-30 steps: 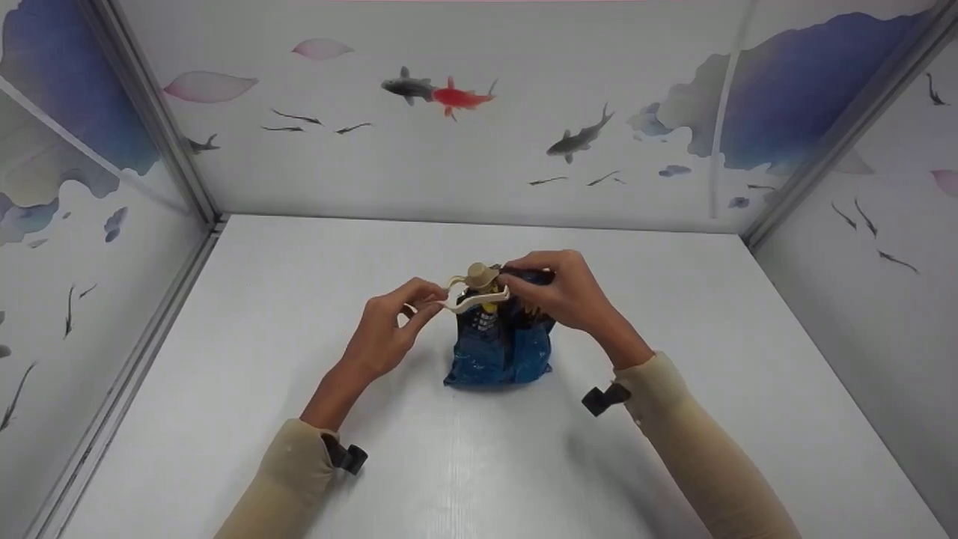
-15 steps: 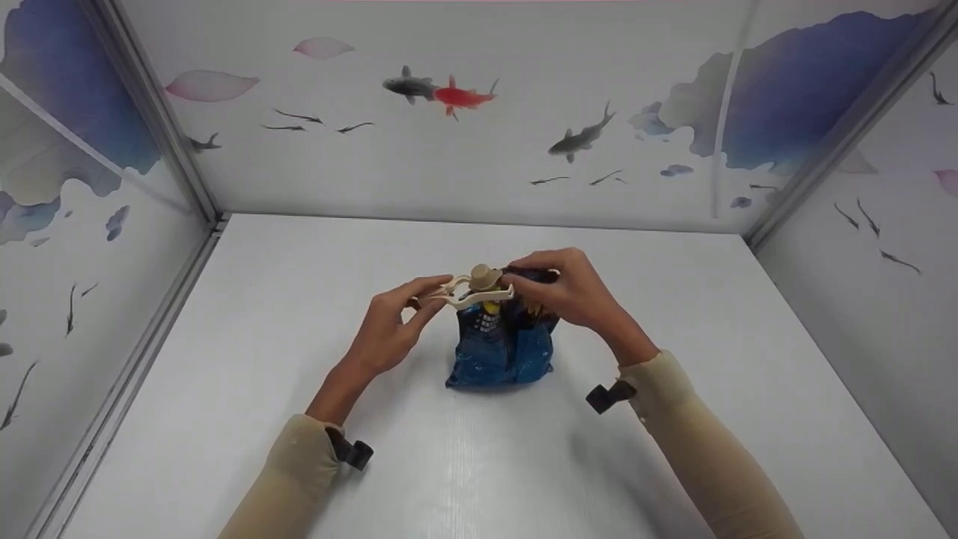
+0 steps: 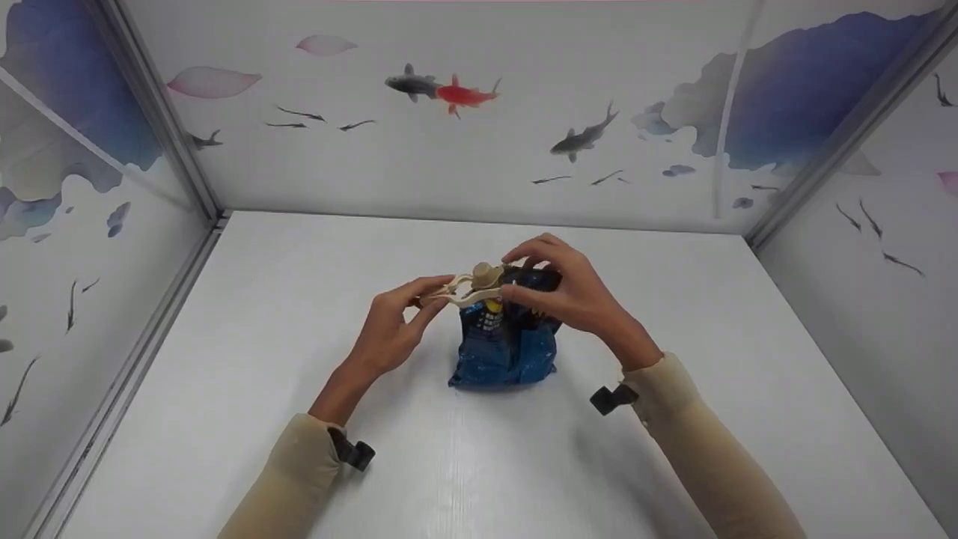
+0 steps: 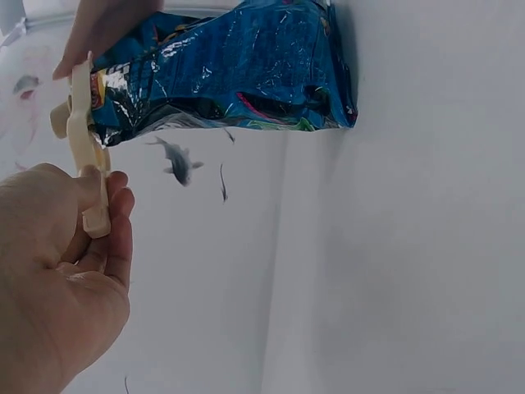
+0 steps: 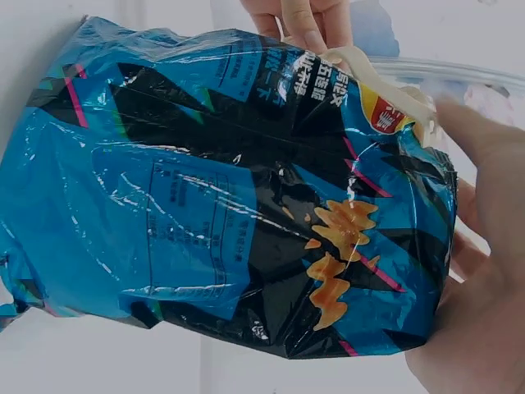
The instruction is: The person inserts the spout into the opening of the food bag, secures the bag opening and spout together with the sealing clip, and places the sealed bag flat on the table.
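Cream clip at the top of the blue bag, two hands in!
Left hand has its grip pinched on the clip's end; right hand curves around the bag's top, thumb by the clip, its grip impossible to call. Bag's upright, mid-desk.

Small booth; fish-printed panels, metal posts

The light is soft and a bit gray. In the head view, the white table shines in the middle, with fuzzy shadows near the right sleeve. The 2 wrist views look pale and hazy, and white glints streak the blue bag.
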`<action>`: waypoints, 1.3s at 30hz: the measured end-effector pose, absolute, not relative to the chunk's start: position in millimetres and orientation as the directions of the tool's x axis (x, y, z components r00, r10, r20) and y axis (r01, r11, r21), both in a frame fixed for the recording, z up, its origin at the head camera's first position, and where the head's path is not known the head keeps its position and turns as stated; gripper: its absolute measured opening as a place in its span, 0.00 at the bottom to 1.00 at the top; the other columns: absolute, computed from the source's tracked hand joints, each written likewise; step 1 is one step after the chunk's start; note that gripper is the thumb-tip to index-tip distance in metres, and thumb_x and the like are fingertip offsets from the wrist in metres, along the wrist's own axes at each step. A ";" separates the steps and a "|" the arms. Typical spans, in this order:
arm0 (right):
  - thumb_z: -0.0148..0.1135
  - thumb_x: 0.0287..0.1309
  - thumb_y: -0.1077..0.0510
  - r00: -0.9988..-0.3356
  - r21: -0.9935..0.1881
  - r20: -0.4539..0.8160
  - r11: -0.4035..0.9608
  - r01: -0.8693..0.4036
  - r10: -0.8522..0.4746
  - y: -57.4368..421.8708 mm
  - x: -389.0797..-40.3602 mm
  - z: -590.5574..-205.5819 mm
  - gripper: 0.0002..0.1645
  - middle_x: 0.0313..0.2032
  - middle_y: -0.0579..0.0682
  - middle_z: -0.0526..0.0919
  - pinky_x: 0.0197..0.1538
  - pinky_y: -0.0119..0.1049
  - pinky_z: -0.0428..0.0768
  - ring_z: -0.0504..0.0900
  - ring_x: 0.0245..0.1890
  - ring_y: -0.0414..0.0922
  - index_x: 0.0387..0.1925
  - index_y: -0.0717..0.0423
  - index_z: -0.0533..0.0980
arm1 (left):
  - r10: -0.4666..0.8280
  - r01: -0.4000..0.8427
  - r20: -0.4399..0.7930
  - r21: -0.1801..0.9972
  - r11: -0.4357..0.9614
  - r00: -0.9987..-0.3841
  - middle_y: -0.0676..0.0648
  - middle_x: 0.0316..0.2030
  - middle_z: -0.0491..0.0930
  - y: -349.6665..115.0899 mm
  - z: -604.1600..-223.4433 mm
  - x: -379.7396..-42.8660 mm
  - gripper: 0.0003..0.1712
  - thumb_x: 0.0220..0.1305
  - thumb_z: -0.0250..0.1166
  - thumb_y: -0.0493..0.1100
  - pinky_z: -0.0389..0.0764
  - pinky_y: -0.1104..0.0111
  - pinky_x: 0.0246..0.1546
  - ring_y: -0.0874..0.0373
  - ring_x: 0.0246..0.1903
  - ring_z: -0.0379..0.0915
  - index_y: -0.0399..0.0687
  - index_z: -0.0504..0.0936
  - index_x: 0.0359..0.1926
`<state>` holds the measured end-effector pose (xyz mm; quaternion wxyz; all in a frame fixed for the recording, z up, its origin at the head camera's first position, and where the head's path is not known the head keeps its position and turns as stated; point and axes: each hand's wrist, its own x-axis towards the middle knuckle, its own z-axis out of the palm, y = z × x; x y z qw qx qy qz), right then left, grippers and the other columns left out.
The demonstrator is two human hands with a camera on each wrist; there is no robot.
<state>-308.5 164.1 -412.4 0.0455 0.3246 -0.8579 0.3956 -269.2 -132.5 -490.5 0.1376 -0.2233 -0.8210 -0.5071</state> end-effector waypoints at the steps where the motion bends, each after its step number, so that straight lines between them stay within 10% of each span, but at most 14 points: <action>1: 0.79 0.64 0.40 -0.778 -0.640 0.332 0.478 -0.601 -0.533 163.8 -308.1 -412.5 0.30 0.61 0.43 0.82 0.60 0.45 0.86 0.82 0.56 0.41 0.65 0.36 0.81 | 0.229 0.508 0.454 0.770 0.387 -0.861 0.56 0.62 0.88 -132.5 -490.5 -269.2 0.21 0.81 0.63 0.50 0.85 0.61 0.57 0.63 0.54 0.85 0.62 0.82 0.70; 5: 0.81 0.62 0.42 -0.751 -0.647 0.318 0.447 -0.618 -0.579 164.1 -307.7 -414.5 0.40 0.67 0.41 0.81 0.65 0.48 0.86 0.84 0.61 0.42 0.73 0.36 0.75 | 0.228 0.507 0.453 0.768 0.390 -0.862 0.55 0.62 0.88 -131.9 -490.5 -268.7 0.21 0.81 0.63 0.50 0.86 0.61 0.57 0.63 0.53 0.85 0.61 0.82 0.70; 18: 0.77 0.67 0.46 -0.741 -0.669 0.388 0.386 -0.635 -0.547 163.7 -307.7 -420.8 0.25 0.58 0.40 0.87 0.59 0.45 0.90 0.89 0.50 0.40 0.62 0.39 0.80 | 0.245 0.520 0.459 0.768 0.373 -0.854 0.56 0.53 0.90 -127.5 -485.7 -266.6 0.23 0.81 0.65 0.47 0.88 0.61 0.57 0.63 0.52 0.86 0.61 0.79 0.73; 26: 0.76 0.68 0.50 -0.753 -0.712 0.390 0.345 -0.611 -0.530 167.0 -310.5 -426.2 0.22 0.58 0.41 0.87 0.62 0.45 0.88 0.90 0.54 0.40 0.61 0.39 0.82 | 0.260 0.493 0.422 0.792 0.360 -0.869 0.52 0.66 0.84 -113.2 -477.6 -267.7 0.26 0.80 0.64 0.58 0.82 0.61 0.42 0.58 0.43 0.80 0.73 0.76 0.75; 39: 0.76 0.69 0.50 -0.756 -0.743 0.370 0.316 -0.590 -0.540 167.1 -308.6 -428.6 0.25 0.61 0.41 0.84 0.63 0.48 0.88 0.88 0.61 0.44 0.64 0.42 0.80 | 0.175 0.475 0.441 0.815 0.332 -0.880 0.61 0.59 0.85 -88.6 -467.1 -278.0 0.20 0.78 0.65 0.63 0.81 0.64 0.37 0.57 0.36 0.73 0.72 0.83 0.66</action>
